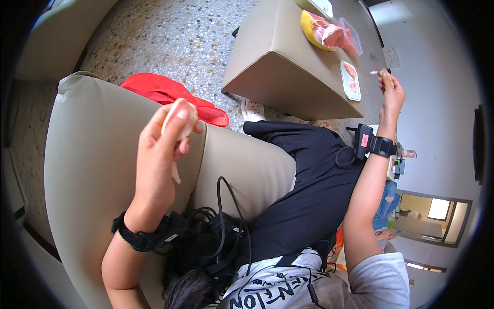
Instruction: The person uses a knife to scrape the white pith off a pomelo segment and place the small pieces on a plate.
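Observation:
My left hand (164, 133) is raised over the beige sofa, its fingers closed around a pale, rounded piece (190, 124) whose kind I cannot tell. My right hand (393, 93) reaches out beyond the bench and pinches a small tan piece (386, 73) with a pink bit at its tip. Near it on the beige bench lies a white tray (352, 92) with a few pinkish pieces. Beyond the tray, a yellow rind (307, 30) holds pink flesh, perhaps pomelo. A clear plastic container (354, 36) with more pink flesh leans against it.
The beige upholstered bench (293, 83) stands before my knees. A red bag (170, 90) lies beside the sofa (96, 154) on the terrazzo floor. Black cables (222, 201) loop by my left wrist. Another person's jeans (386, 204) show at the right. Another white tray (326, 7) sits at the bench's far end.

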Tool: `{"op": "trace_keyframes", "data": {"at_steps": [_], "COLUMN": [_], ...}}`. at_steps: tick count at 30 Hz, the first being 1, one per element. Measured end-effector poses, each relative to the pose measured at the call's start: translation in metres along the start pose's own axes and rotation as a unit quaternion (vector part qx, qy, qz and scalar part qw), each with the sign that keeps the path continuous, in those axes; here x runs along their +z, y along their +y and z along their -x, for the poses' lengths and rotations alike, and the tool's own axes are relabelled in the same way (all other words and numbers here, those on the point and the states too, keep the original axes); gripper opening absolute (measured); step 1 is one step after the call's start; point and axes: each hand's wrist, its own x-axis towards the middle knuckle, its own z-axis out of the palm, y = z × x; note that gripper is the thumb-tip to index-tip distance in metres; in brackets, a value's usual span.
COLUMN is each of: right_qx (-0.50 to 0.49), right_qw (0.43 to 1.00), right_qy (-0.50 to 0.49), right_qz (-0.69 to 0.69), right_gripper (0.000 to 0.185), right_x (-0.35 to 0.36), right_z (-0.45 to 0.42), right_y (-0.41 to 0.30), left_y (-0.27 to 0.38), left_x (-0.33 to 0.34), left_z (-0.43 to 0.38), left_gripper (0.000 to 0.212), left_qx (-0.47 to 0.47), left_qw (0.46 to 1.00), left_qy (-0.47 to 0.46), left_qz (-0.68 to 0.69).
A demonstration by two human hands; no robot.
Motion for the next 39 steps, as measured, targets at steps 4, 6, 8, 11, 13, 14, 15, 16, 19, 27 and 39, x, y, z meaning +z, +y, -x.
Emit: {"op": "trace_keyframes", "data": {"at_steps": [4,6,8,11,13,14,15,16,19,27,39], "right_qx": [0.071,0.083,0.129,0.126,0.128,0.134,0.141,0.141,0.152,0.15,0.153], "right_qw": [0.992,0.992,0.986,0.985,0.985,0.983,0.98,0.98,0.983,0.984,0.976], "right_qy": [-0.024,-0.029,-0.011,-0.006,0.0,0.007,0.014,0.014,0.016,0.016,0.063], "right_qz": [0.097,0.089,0.1,0.114,0.12,0.129,0.137,0.137,0.101,0.091,0.139], "right_gripper": [0.015,0.015,0.014,0.013,0.012,0.012,0.012,0.012,0.013,0.014,0.014], "right_x": [-0.014,-0.015,-0.013,-0.013,-0.011,-0.012,-0.011,-0.01,-0.007,0.003,0.003], "right_z": [-0.018,-0.023,-0.024,-0.026,-0.027,-0.03,-0.032,-0.032,-0.034,-0.03,-0.042], "right_y": [0.042,0.056,0.062,0.067,0.074,0.079,0.08,0.081,0.085,0.086,0.126], "left_y": [0.001,0.003,0.003,-0.001,-0.002,-0.002,-0.001,0.0,0.002,-0.004,-0.005], "left_x": [-0.011,-0.01,-0.011,-0.012,-0.013,-0.014,-0.015,-0.014,-0.012,-0.017,-0.012], "left_z": [-0.004,-0.003,-0.004,-0.003,-0.003,-0.003,-0.003,-0.002,-0.001,-0.003,-0.002], "left_gripper": [0.025,0.025,0.025,0.025,0.025,0.025,0.026,0.026,0.025,0.025,0.023], "left_qx": [0.029,0.03,0.03,0.028,0.027,0.026,0.025,0.026,0.009,0.013,0.019], "left_qw": [0.999,0.997,0.997,0.997,0.997,0.997,0.998,0.998,0.995,0.992,0.994], "left_qy": [0.032,0.063,0.059,0.049,0.046,0.045,0.043,0.043,0.061,0.008,0.0], "left_qz": [0.01,0.024,0.03,0.046,0.051,0.049,0.047,0.047,0.083,0.122,0.109]}}
